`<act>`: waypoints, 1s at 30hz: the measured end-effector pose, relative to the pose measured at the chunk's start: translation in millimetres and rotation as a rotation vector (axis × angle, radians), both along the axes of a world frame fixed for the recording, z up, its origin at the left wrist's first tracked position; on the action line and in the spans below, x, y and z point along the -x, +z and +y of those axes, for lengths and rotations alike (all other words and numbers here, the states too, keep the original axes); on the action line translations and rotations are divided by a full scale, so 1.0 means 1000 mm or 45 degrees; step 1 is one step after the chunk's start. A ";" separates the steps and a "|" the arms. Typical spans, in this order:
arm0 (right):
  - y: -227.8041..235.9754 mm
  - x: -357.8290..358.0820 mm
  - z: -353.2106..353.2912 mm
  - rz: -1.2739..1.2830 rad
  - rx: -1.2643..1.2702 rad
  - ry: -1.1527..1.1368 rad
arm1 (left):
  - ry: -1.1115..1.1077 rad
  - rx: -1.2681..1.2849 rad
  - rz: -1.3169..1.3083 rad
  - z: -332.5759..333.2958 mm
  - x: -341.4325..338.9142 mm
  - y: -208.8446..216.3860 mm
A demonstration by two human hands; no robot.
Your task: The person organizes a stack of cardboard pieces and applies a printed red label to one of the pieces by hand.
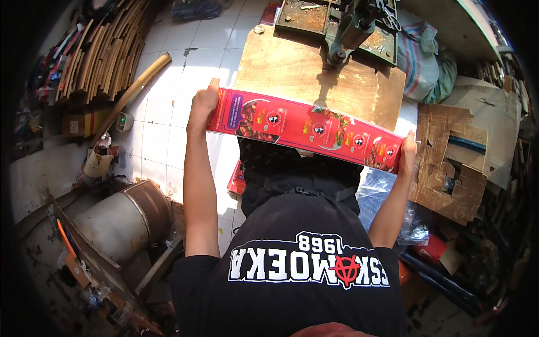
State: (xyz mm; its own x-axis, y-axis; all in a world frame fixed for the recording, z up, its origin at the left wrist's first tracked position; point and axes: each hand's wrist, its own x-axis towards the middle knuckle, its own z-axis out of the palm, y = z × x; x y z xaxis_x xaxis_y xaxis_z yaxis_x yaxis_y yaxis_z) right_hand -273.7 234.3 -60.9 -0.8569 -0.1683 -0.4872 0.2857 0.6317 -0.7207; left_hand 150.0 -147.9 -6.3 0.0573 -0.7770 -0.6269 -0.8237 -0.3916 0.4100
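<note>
A long red printed strip [295, 124] with food pictures and a purple label stretches across in front of my body. It tilts down toward the right. My left hand [204, 105] grips its left end, thumb pointing up along the edge. At the other end, my right hand [409, 150] is closed around the strip's right edge. Whether it is a stiff sheet or a folded stack, I cannot tell. Just beyond the strip lies a plywood tabletop [269, 67], and a dark metal press [339, 36] with a worn bed stands at its far side.
Stacked flat boards [106, 50] fill the far left, with a bent wooden pole [140, 78] beside them. A rusty metal drum [123, 219] lies lower left. On the right are a cut-out wooden board [432, 163], clear plastic wrap [379, 196] and a striped sack [416, 56].
</note>
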 end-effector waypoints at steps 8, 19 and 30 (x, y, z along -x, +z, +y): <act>0.005 -0.008 -0.012 0.004 -0.007 -0.057 | 0.020 -0.012 0.093 0.004 -0.005 0.002; -0.020 0.010 0.003 0.480 0.098 0.011 | -0.074 0.398 0.077 0.009 -0.003 0.020; 0.050 -0.013 -0.079 0.846 0.010 0.475 | -1.165 0.908 0.876 0.074 0.130 0.172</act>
